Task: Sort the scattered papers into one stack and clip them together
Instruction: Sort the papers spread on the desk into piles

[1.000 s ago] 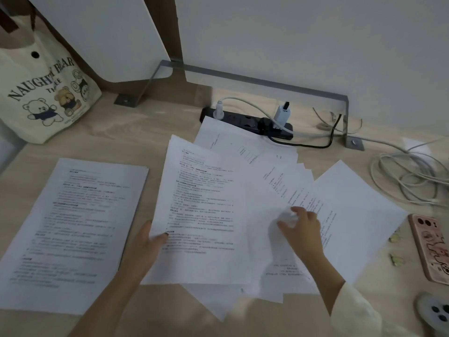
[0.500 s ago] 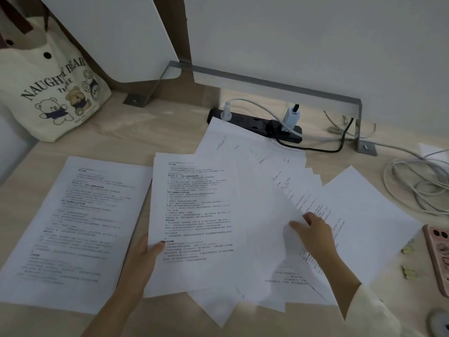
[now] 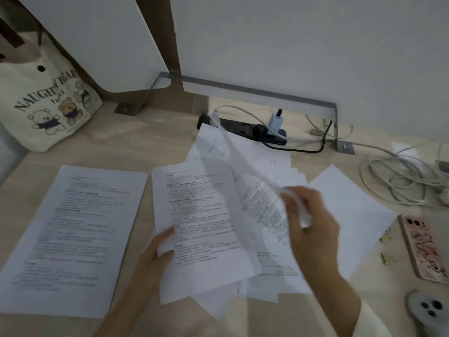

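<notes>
Several printed white sheets lie fanned out on the desk's middle, the top printed sheet (image 3: pixel 201 229) facing me. My left hand (image 3: pixel 158 249) pinches that sheet's left edge, thumb on top. My right hand (image 3: pixel 308 227) grips the right edge of a raised sheet (image 3: pixel 233 161) that stands curled up off the pile, blurred by motion. A separate printed sheet (image 3: pixel 73 237) lies flat at the left. One blank sheet (image 3: pixel 349 210) pokes out at the right. Two small yellowish clips (image 3: pixel 386 257) lie on the desk right of the pile.
A cream tote bag (image 3: pixel 48 105) leans at the back left. A black power strip (image 3: pixel 245 128) with plugs sits behind the papers. Coiled white cables (image 3: pixel 398 181) lie at the right. A pink phone (image 3: pixel 422 249) and a grey device (image 3: pixel 427 310) rest near the right edge.
My right hand has closed on a sheet's edge and lifted it up off the pile. The left hand has squared the top sheet and keeps its grip on it.
</notes>
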Motion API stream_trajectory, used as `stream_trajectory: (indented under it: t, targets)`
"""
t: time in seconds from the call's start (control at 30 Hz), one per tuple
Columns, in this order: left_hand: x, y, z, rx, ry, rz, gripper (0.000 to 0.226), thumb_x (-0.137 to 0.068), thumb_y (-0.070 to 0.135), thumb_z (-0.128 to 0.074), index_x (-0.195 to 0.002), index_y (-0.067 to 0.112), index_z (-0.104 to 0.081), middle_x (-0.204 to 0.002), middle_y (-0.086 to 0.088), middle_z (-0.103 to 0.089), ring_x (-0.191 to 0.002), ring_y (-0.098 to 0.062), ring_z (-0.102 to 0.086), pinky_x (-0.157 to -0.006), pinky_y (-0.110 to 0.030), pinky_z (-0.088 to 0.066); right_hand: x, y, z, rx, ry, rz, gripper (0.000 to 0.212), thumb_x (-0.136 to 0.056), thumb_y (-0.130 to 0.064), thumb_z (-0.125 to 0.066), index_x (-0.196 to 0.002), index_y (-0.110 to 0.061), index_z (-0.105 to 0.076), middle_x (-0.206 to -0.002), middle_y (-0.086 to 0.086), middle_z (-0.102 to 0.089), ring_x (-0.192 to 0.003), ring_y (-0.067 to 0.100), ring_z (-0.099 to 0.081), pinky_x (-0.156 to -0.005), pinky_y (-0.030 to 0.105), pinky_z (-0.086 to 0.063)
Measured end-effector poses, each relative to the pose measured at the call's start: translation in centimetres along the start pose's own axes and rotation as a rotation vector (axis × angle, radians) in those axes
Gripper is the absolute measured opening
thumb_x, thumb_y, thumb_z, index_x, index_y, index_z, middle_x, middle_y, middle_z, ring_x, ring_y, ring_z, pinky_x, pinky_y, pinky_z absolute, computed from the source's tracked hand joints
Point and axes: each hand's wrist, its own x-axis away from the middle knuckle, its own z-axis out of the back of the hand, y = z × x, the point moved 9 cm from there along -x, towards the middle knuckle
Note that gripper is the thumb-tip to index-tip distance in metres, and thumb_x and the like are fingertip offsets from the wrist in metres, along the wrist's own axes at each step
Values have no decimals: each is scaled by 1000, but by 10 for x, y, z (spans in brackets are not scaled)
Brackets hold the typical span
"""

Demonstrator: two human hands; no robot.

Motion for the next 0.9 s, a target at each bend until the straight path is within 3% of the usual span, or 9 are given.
stream_trajectory:
  t: [0.17, 0.27, 0.37, 0.47, 0.57, 0.67, 0.77, 0.83, 0.9]
  targets:
    - [7, -15, -7, 157, -75, 105, 30, -91, 2, -46, -104, 20, -66, -114, 4, -63, -99, -15, -61, -78, -29, -50, 72, -7, -94, 4, -419, 160, 21, -82, -13, -59, -100, -22, -54, -92, -4, -71, -79, 9, -66, -61, 21, -51]
    - [5, -24, -8, 241, 4, 235, 20, -93, 23, -48, -87, 23, -68, -95, 0, -68, -86, -19, -62, -71, -32, -49, 106, 4, -129, -29, -593, 120, 18, -86, -18, -51, -102, -27, -49, -94, -5, -69, -79, 9, -62, -60, 15, -43]
    - [5, -23, -13, 286, 1, 272, 22, -93, 36, -47, -87, 25, -65, -87, -1, -69, -81, -19, -64, -66, -32, -49, 125, 11, -148, -70, -667, 74, 16, -89, -27, -39, -102, -30, -47, -102, -4, -65, -88, 12, -60, -65, 19, -42]
    - [9, -18, -12, 209, -9, 217, 17, -92, 32, -49, -94, 23, -63, -91, 2, -70, -84, -20, -66, -70, -34, -52, 137, 5, -158, -120, -733, 75, 24, -92, -39, -36, -103, -25, -51, -104, -3, -62, -93, 13, -56, -69, 28, -46]
    - [11, -14, -8, 57, -26, 139, 14, -92, 17, -50, -98, 20, -62, -102, -4, -68, -95, -24, -64, -83, -40, -51, 142, 1, -158, -123, -828, 7, 54, -84, -67, -29, -107, -24, -53, -108, -10, -61, -99, 7, -56, -78, 23, -47]
    - [9, -14, -2, 22, 17, 119, 16, -94, 16, -46, -103, 12, -59, -102, -6, -65, -95, -25, -61, -79, -35, -47, 126, 26, -138, -184, -744, -224, 49, -82, -67, -35, -106, -29, -56, -106, -18, -62, -98, -4, -56, -81, 14, -44]
    - [9, -9, 8, 30, 97, 91, 13, -96, 17, -42, -96, 12, -54, -90, -3, -62, -83, -20, -59, -66, -27, -44, 94, 75, -101, 62, -472, -277, 19, -90, -31, -54, -106, -23, -59, -107, -12, -61, -102, 8, -58, -79, 17, -40]
    - [9, -8, 16, 34, 150, 89, 16, -97, 20, -39, -89, 16, -52, -86, 1, -59, -76, -13, -56, -61, -25, -40, 82, 106, -84, 274, -469, -286, 32, -87, -23, -59, -118, -17, -54, -121, -2, -56, -112, 18, -53, -83, 22, -42]
    - [8, -7, 21, -1, 190, 77, 17, -98, 23, -37, -94, 14, -51, -87, 3, -57, -78, -13, -54, -65, -27, -39, 86, 134, -81, 442, -627, -298, 53, -85, -27, -61, -133, -16, -41, -140, 5, -41, -127, 24, -43, -99, 31, -40]
